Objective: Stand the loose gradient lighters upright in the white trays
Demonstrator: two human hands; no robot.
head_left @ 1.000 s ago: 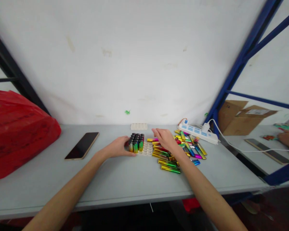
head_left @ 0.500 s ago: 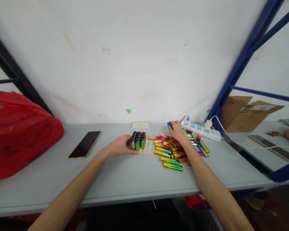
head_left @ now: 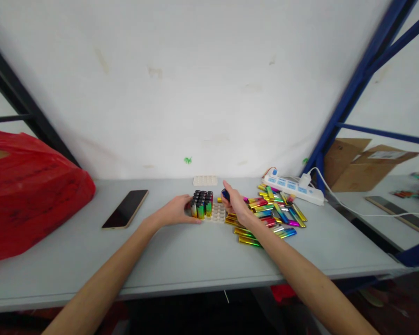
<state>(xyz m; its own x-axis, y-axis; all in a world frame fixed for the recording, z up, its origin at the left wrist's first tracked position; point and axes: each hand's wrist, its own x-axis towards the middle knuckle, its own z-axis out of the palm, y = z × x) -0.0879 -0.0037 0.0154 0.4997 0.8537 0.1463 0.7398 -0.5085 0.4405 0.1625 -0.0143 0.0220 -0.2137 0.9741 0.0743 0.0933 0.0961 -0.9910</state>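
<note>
Several black-topped lighters (head_left: 201,204) stand upright in the left part of a white tray (head_left: 218,213) with round holes. My left hand (head_left: 176,211) rests at the tray's left side, thumb and fingers spread around the standing lighters. In my right hand (head_left: 235,204) is a lighter with a dark blue end (head_left: 225,194), held just above and right of the tray. Under and beside my right forearm lies a loose pile of shiny coloured lighters (head_left: 265,209).
A second white tray (head_left: 205,180) lies near the wall. To the left are a phone (head_left: 125,209) and a red plastic bag (head_left: 31,195). A power strip (head_left: 293,188) and blue rack post (head_left: 345,107) stand right, beyond them a cardboard box (head_left: 359,165).
My right hand has moved left from the back of the pile towards the tray, carrying the dark blue-ended lighter. My left hand stays by the standing lighters.
</note>
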